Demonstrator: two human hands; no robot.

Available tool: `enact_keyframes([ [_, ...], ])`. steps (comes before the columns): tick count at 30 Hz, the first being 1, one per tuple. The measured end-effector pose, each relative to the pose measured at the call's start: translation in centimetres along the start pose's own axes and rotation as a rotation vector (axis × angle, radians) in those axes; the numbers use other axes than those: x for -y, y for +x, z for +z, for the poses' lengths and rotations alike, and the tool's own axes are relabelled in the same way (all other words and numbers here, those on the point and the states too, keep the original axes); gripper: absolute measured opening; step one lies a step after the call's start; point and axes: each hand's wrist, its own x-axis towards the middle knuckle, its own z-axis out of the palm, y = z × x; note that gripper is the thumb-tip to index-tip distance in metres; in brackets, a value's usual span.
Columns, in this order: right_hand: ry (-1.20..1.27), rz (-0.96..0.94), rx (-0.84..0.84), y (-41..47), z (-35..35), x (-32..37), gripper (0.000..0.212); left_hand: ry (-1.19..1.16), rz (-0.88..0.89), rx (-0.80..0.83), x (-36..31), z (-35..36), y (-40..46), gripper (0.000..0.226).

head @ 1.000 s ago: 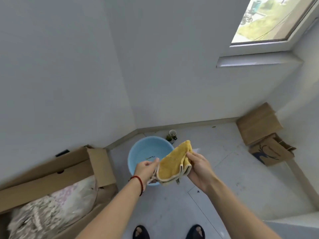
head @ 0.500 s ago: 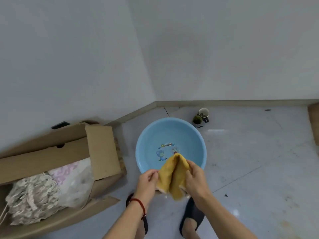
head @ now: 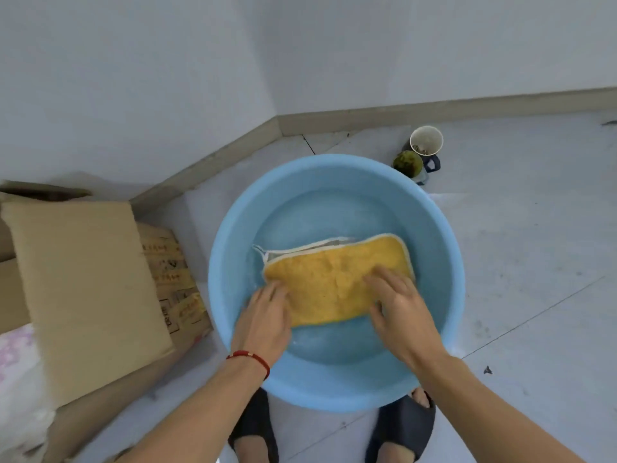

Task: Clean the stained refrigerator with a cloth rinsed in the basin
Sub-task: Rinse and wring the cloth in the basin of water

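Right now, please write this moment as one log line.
stage: rinsing | cloth: flat in basin water | left hand: pressing cloth | right hand: pressing cloth

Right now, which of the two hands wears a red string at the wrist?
The left hand, pressing the yellow cloth's left end; the right hand has a bare wrist.

Plain white walls (head: pixel 133 78), beige skirting (head: pixel 434 111), pale tiled floor (head: pixel 534 262).

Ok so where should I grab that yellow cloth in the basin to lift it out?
Probably by its two short ends, from above. The yellow cloth lies flat and folded in the blue basin. The left hand and right hand already rest on those ends, so pinching there should lift it evenly.
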Motion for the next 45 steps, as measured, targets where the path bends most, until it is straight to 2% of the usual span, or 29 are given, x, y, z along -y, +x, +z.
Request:
enact_keyframes([
  [2, 0.065, 0.17, -0.03, 1.6, 0.6, 1.5, 0.062, -0.279, -0.192, -0.161, -2.0, 0.2, 1.3, 0.041],
  [4, 0.045, 0.358, 0.036, 3.4, 1.5, 3.3, 0.072, -0.482, -0.404, -0.143, -3.9, 0.6, 3.2, 0.051],
  [6, 0.146, 0.496, 0.036, 4.5, 2.9, 4.9, 0.074, -0.529, -0.546, -0.07, -5.0, 1.5, 4.7, 0.049],
  [9, 0.578, 0.637, -0.068, 5.4, 4.7, 6.1, 0.052, -0.691, -0.591, -0.066, -6.1, 2.5, 6.2, 0.031],
  [11, 0.77, 0.67, -0.041, 5.9, 5.1, 6.6, 0.041, -0.815, -0.57, -0.025, -6.6, 2.7, 6.6, 0.02],
  [12, 0.788, 0.656, -0.005, 6.0, 4.9, 6.8, 0.04, -0.853, -0.544, 0.003, -6.6, 2.9, 6.8, 0.017],
  [14, 0.549, 0.568, 0.062, 6.5, 4.2, 6.0, 0.045, -0.811, -0.462, 0.037, -6.8, 2.4, 6.4, 0.021],
  [16, 0.073, 0.413, 0.142, 6.9, 3.5, 4.4, 0.05, -0.639, -0.362, 0.051, -6.1, 2.0, 5.9, 0.026],
  [17, -0.118, 0.331, 0.173, 7.1, 3.1, 3.7, 0.05, -0.564, -0.343, 0.008, -5.6, 1.8, 5.7, 0.027],
  [19, -0.287, 0.216, 0.127, 7.2, 2.7, 2.7, 0.039, -0.448, -0.381, -0.098, -4.9, 1.6, 5.2, 0.031],
  [21, -0.291, 0.252, 0.021, 6.7, 3.0, 2.9, 0.032, -0.462, -0.539, -0.111, -5.6, 1.6, 4.9, 0.04],
  [23, -0.146, 0.389, 0.01, 6.4, 4.0, 4.0, 0.048, -0.683, -0.739, -0.057, -6.8, 2.1, 5.3, 0.041],
  [24, 0.001, 0.458, 0.026, 6.4, 4.3, 5.1, 0.053, -0.847, -0.842, -0.026, -7.3, 2.1, 5.7, 0.033],
  [25, 0.21, 0.51, 0.041, 6.6, 4.7, 5.9, 0.055, -0.97, -0.917, -0.015, -7.5, 2.5, 6.2, 0.031],
  [26, 0.503, 0.583, 0.032, 6.6, 4.7, 7.0, 0.054, -1.045, -0.966, -0.014, -7.2, 3.5, 6.8, 0.039],
  [28, 1.044, 0.775, -0.011, 6.5, 4.8, 8.5, 0.045, -1.114, -0.941, -0.041, -6.5, 5.1, 7.7, 0.049],
  [29, 1.166, 0.854, -0.041, 6.4, 5.2, 8.8, 0.039, -1.143, -0.928, -0.054, -6.5, 5.1, 7.8, 0.049],
  [30, 1.168, 0.88, -0.064, 6.2, 5.1, 9.2, 0.034, -1.189, -0.921, -0.047, -6.7, 4.4, 7.7, 0.049],
  [33, 0.805, 0.705, -0.109, 6.5, 5.0, 8.9, 0.038, -1.162, -0.857, 0.012, -7.0, 2.5, 7.5, 0.042],
  [36, 0.219, 0.496, 0.056, 7.6, 4.9, 6.8, 0.05, -0.935, -0.712, 0.079, -6.3, 2.1, 7.2, 0.034],
  [38, -0.107, 0.359, 0.097, 8.0, 4.6, 5.1, 0.041, -0.889, -0.656, 0.04, -5.6, 1.8, 6.6, 0.026],
  [41, -0.409, 0.309, -0.067, 7.7, 4.6, 3.8, 0.027, -0.837, -0.731, -0.151, -4.3, 2.0, 5.9, 0.028],
  [42, -0.431, 0.343, -0.101, 7.4, 4.8, 3.8, 0.031, -0.792, -0.751, -0.182, -4.1, 2.1, 5.9, 0.028],
  [43, -0.35, 0.391, -0.122, 7.0, 4.9, 4.1, 0.039, -0.779, -0.791, -0.166, -4.4, 2.1, 5.8, 0.029],
  [45, 0.071, 0.537, -0.093, 6.5, 4.7, 5.6, 0.058, -0.859, -0.883, -0.073, -5.5, 2.6, 6.3, 0.041],
])
